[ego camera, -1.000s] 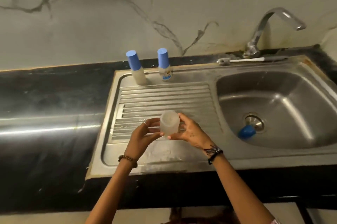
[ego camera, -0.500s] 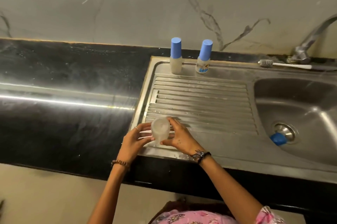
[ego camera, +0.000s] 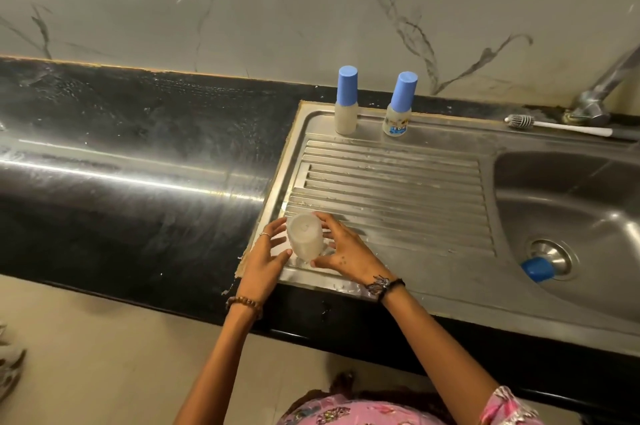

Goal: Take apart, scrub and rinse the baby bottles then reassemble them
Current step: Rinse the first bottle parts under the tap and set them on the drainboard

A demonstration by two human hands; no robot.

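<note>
The left hand [ego camera: 266, 260] and the right hand [ego camera: 341, 251] both clasp a translucent bottle body [ego camera: 304, 236], bottom end toward the camera, just above the front left corner of the drainboard [ego camera: 398, 189]. It looks light, stiff plastic, probably wet and slippery. Gripping round its side walls, as now, seems safest.

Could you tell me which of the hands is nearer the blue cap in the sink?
Right. The right hand is nearer the blue cap; the left hand is farther left.
</note>
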